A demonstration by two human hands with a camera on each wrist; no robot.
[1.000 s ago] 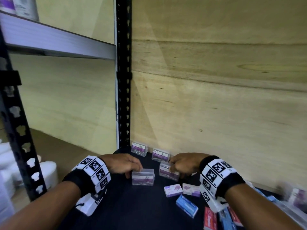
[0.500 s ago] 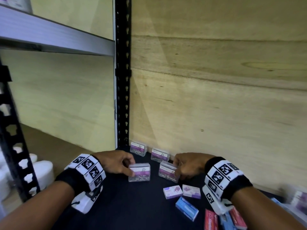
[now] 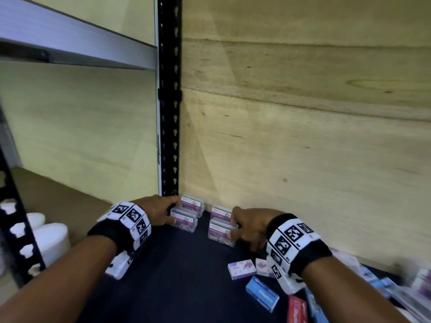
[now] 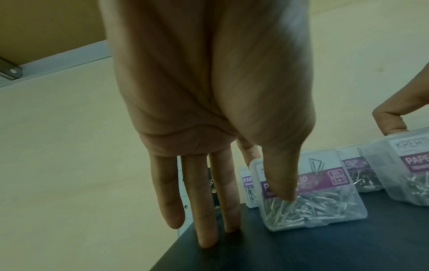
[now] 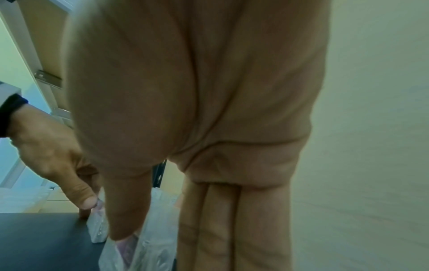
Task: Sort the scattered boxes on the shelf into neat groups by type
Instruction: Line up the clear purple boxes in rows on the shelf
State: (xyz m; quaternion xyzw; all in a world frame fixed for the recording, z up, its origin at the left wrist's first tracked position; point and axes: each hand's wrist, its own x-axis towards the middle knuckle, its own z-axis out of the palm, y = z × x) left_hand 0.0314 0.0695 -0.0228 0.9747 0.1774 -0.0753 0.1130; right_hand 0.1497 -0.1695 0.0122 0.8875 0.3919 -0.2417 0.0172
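- Hands worked as a pair: the left hand [image 3: 161, 212] pinched a clear clip box [image 3: 184, 221] between thumb and forefinger, its other fingers straight down on the shelf [image 3: 163, 276], likely as a brace while it set the box square.
- The right hand [image 3: 247, 228] held a second clip box [image 3: 219, 234] the same way, thumb on the front face and fingers over the top and far side.
- Each held box stood just in front of another clip box, one [image 3: 193, 205] by the corner post [image 3: 169, 113] and one [image 3: 220, 213] against the back wall [image 3: 303, 136], so the clear ones looked to be forming two short rows, all the same type.
- Post and wall closed off the back and left; the shelf edge ran close beside the left fingers.
- Open dark shelf lay toward the person.
- Unsorted purple boxes [image 3: 241, 271], a blue box [image 3: 262, 294] and a red box [image 3: 296, 311] lay near the right wrist, well apart from the rows.
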